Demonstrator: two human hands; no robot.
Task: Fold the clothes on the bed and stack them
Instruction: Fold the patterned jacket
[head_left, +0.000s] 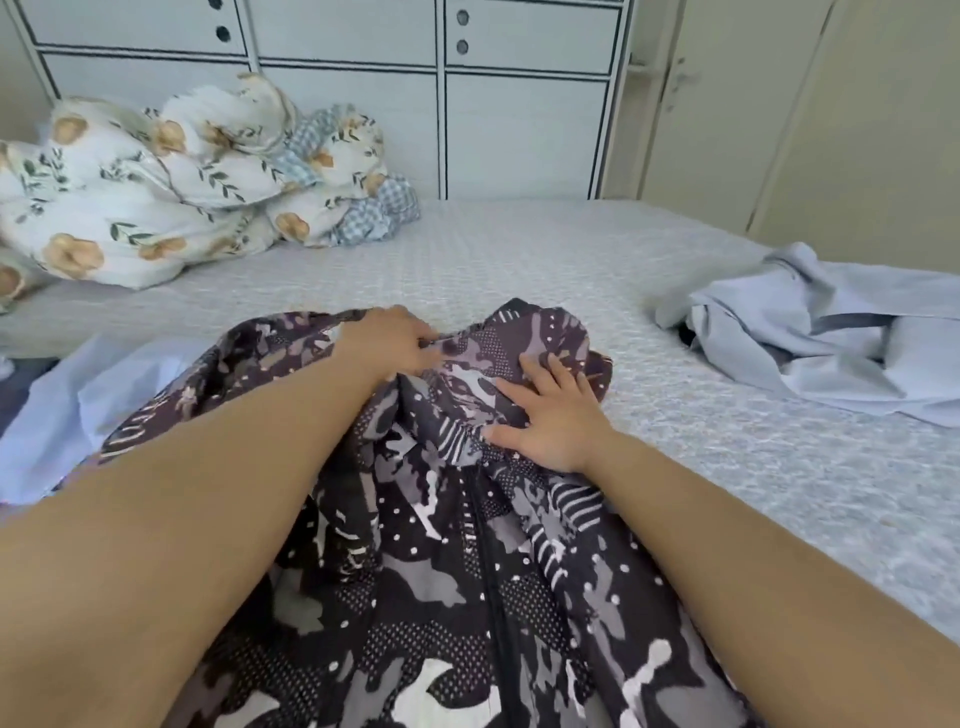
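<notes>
The fingers (423, 345) of the left hand (387, 338) are curled and pinch a fold of the dark patterned garment (415, 571) near its far end. The fingers (540, 371) of the right hand (550, 415) are spread and lie flat on the same cloth, just beside the left hand, with the thumb pointing to the left along a striped patch. The garment runs from the near edge of the bed (571, 260) toward its middle, under both forearms, and its far end is bunched up between and under the two hands.

At the far left corner of the bed lies a floral quilt (156, 192), crumpled into a heap. At the left edge, beside the dark garment and partly under it, there is a pale blue cloth (67, 400). Near the right edge, well apart from the hands, a light grey-blue garment (831, 338) lies unfolded and wrinkled. Behind the bed stands a white wardrobe (519, 104) with dark lines around its doors.
</notes>
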